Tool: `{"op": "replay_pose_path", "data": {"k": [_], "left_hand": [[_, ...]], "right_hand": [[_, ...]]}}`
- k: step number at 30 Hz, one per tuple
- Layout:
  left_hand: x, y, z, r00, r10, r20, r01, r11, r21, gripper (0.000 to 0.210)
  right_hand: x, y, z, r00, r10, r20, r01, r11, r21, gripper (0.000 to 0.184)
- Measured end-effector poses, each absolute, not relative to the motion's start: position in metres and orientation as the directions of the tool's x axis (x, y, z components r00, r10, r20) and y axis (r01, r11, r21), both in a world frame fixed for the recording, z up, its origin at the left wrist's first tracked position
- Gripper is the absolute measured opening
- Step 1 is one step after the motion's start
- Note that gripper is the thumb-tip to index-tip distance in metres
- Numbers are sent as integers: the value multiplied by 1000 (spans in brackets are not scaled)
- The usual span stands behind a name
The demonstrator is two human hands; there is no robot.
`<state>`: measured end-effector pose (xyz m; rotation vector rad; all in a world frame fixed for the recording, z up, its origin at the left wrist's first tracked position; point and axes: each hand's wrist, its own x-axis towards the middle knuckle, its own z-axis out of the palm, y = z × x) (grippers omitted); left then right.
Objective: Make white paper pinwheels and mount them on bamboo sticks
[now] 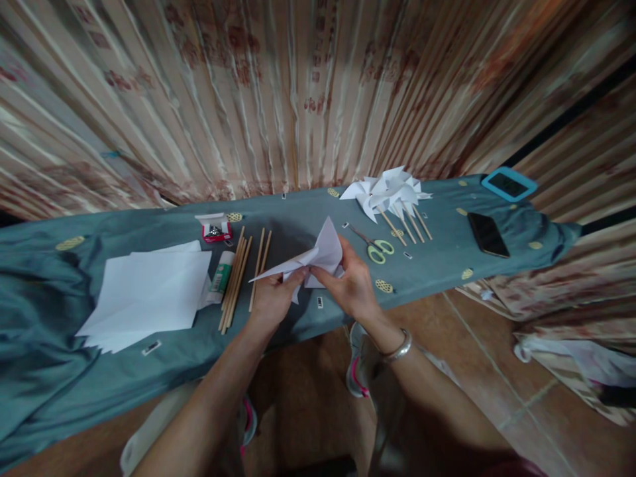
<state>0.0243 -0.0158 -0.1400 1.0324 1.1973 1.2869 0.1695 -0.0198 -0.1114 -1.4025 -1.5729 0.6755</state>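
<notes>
Between my hands, above the middle of the cloth-covered table, is a white paper pinwheel (325, 246) with its points bent inward. My left hand (272, 299) grips its left side, thumb pressed near the centre. My right hand (352, 281) pinches it from the right, that thumb also at the centre. Whether a pin is there, I cannot make out. Just left of my left hand lie two thin wooden sticks (258, 265). Green-handled scissors (378, 250) rest to the right of my right hand. Behind them several finished-looking paper pinwheels on sticks (390, 192) are piled together.
A stack of white paper (149, 291) covers the table's left part. Beside it are a glue stick (221, 275), a bundle of sticks (236, 285) and a small red box (216, 232) of metal pieces. A phone (487, 234) and a blue-framed device (509, 184) lie right.
</notes>
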Motion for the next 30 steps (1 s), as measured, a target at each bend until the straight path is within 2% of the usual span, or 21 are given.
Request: {"op": "replay_pose_path", "data": {"k": [5, 15, 23, 30], "left_hand": [[24, -15, -140, -73, 997, 19, -118, -28, 993, 23], [23, -13, -141, -97, 995, -34, -119, 22, 993, 28], [24, -13, -135, -101, 995, -19, -140, 5, 990, 21], [20, -13, -131, -92, 995, 30, 5, -30, 1000, 19]], "right_hand": [[170, -20, -110, 52, 969, 243, 480, 189, -856, 60], [170, -20, -109, 42, 970, 241, 453, 197, -870, 60], [170, -20, -108, 43, 972, 231, 458, 187, -869, 56], [170, -20, -109, 29, 973, 230, 447, 193, -873, 56]]}}
